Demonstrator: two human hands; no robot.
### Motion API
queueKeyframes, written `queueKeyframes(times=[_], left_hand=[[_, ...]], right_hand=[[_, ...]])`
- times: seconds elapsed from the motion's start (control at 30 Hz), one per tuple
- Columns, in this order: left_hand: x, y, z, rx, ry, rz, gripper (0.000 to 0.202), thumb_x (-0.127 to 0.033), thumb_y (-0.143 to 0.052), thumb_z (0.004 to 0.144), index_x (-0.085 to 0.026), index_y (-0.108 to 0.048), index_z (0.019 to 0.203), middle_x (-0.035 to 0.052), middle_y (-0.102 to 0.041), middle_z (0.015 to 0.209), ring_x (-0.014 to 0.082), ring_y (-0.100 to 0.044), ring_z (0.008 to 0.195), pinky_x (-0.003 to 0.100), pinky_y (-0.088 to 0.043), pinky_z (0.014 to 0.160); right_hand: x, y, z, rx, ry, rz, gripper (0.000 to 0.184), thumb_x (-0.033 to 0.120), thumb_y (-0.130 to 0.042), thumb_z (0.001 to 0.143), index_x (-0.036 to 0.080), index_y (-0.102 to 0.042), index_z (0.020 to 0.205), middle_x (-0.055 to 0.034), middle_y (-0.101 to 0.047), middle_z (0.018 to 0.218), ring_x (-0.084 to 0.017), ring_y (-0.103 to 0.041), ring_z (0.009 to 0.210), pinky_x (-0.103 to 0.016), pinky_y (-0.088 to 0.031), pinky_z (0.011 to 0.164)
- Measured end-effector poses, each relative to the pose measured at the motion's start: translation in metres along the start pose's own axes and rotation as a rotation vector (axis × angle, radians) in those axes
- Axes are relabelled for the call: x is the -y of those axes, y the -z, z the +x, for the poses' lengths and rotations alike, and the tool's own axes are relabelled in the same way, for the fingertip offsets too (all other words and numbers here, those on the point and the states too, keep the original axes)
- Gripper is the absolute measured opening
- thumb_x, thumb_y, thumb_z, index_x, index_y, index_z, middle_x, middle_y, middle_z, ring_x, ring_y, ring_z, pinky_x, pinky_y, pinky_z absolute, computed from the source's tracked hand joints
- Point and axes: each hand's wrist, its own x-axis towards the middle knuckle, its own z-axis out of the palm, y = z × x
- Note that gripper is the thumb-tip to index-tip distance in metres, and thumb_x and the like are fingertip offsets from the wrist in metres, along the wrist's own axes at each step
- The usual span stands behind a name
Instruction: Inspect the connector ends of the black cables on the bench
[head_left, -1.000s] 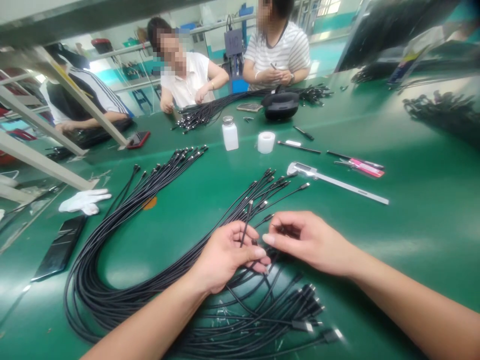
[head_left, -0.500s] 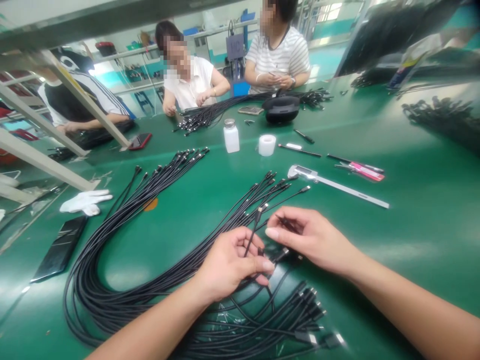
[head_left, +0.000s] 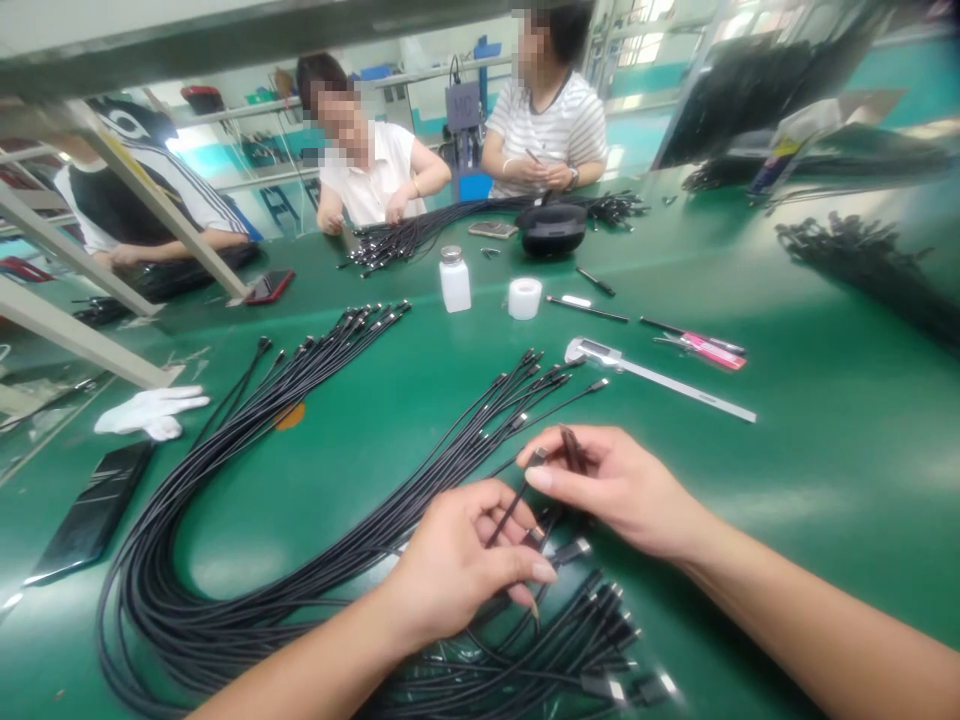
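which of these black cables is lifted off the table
The single cable pinched in the left hand, its connector end raised against the right hand; the other cables lie flat on the green table.

Showing two dark letters, perhaps "MC", on the grey box (head_left: 463,103) beyond the desk (head_left: 825,400); blurring past reading on the pink tool label (head_left: 712,350).

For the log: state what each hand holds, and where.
Left hand pinches a black cable near its connector; right hand holds a small dark piece by its lower end.
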Motion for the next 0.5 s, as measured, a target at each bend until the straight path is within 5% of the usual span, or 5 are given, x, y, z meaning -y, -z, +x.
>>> queueKeyframes(times=[0.27,0.4,0.5], left_hand=[[-0.001,0.01,0.003,-0.138,-0.314,0.693,0.023,-0.038,-0.071,0.077,-0.019,-0.073,0.09,0.0037,-0.069,0.087,0.0144,-0.059,0.078,0.025,-0.046,0.075],[0.006,0.013,0.002,-0.093,-0.353,0.874,0.038,-0.047,-0.062,0.083,-0.022,-0.068,0.111,0.0065,-0.069,0.094,0.019,-0.06,0.085,0.028,-0.045,0.079],[0.011,0.007,-0.006,0.08,-0.425,1.003,0.068,-0.053,-0.066,0.077,-0.025,-0.052,0.137,0.01,-0.07,0.101,0.0234,-0.063,0.088,0.029,-0.046,0.079]], right_hand=[[-0.004,-0.002,0.003,-0.123,-0.012,-0.094,0.043,0.048,-0.076,0.069,0.015,-0.048,0.068,0.0065,-0.039,0.057,-0.005,-0.034,0.054,-0.018,-0.03,0.052],[0.0,0.003,0.005,-0.106,-0.013,-0.15,0.041,0.05,-0.074,0.071,0.015,-0.053,0.07,0.0057,-0.041,0.059,-0.005,-0.035,0.056,-0.019,-0.03,0.053],[0.003,0.014,0.009,-0.148,0.024,-0.261,0.037,0.051,-0.065,0.08,0.014,-0.06,0.08,0.0018,-0.052,0.07,-0.008,-0.043,0.065,-0.021,-0.036,0.062]])
